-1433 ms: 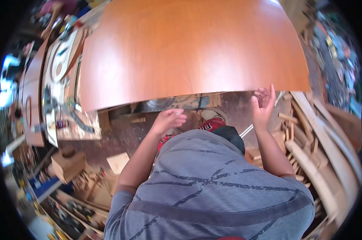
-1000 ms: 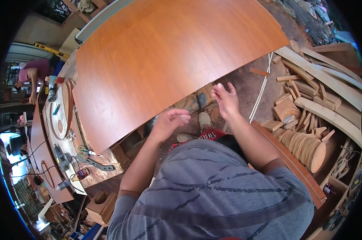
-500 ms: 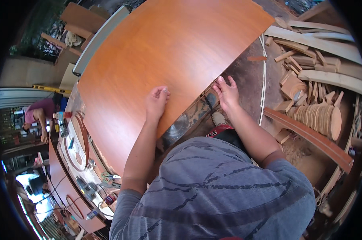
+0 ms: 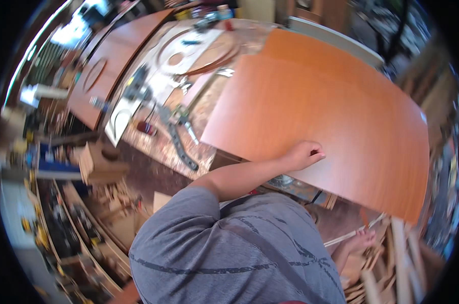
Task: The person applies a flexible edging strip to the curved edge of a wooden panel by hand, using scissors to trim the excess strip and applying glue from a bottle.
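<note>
A wide orange-brown wood panel [image 4: 336, 116] lies flat in front of me. My left hand [image 4: 305, 155] is over its near part, the fingers curled closed; whatever they hold, if anything, is hidden. Low on the right, my right hand [image 4: 360, 241] is off the panel, beside thin pale strips [image 4: 348, 235]. Its fingers are blurred, so their grip is unclear. Under the panel's near edge, part of a grey metal surface [image 4: 283, 180] shows.
Left of the panel, a worktable [image 4: 153, 152] bears a dark slotted bar [image 4: 178, 139], a power tool [image 4: 136, 86] and curved brown strips [image 4: 214, 66]. Another brown panel [image 4: 133, 40] lies beyond. Wood offcuts [image 4: 399, 253] are piled at lower right. A wooden block [image 4: 100, 162] stands at left.
My view has swung left, bringing the tool-covered worktable closer to the middle. My right hand has left the panel's near edge for the strips. The left hand stays curled over the panel.
</note>
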Available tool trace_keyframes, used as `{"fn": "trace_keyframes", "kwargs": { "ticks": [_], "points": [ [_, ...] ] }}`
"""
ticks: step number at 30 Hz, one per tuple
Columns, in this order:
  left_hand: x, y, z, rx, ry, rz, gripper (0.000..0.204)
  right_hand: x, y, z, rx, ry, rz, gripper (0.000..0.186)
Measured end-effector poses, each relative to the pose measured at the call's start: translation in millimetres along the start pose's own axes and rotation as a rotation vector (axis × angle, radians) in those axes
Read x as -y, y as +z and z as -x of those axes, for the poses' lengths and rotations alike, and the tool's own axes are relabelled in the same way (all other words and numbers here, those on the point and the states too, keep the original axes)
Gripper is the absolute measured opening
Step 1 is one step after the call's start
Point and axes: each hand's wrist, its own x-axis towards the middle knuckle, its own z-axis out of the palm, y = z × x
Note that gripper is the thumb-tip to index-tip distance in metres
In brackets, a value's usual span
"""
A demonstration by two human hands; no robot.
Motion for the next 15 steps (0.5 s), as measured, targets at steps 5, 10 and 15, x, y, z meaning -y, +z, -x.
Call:
{"fn": "trace_keyframes", "kwargs": {
  "ticks": [5,10,15],
  "points": [
    [3,-106,95,-0.524,-0.260,0.161,0.014,88,67,3,0.322,-0.210,-0.004,0.044],
    [49,-248,223,-1.290,0.010,-0.035,0.019,104,150,126,0.820,-0.335,-0.253,0.052],
    [108,-360,335,-1.582,-0.179,-0.298,0.014,108,170,279,1.017,-0.265,-0.213,0.064]
  ]
}}
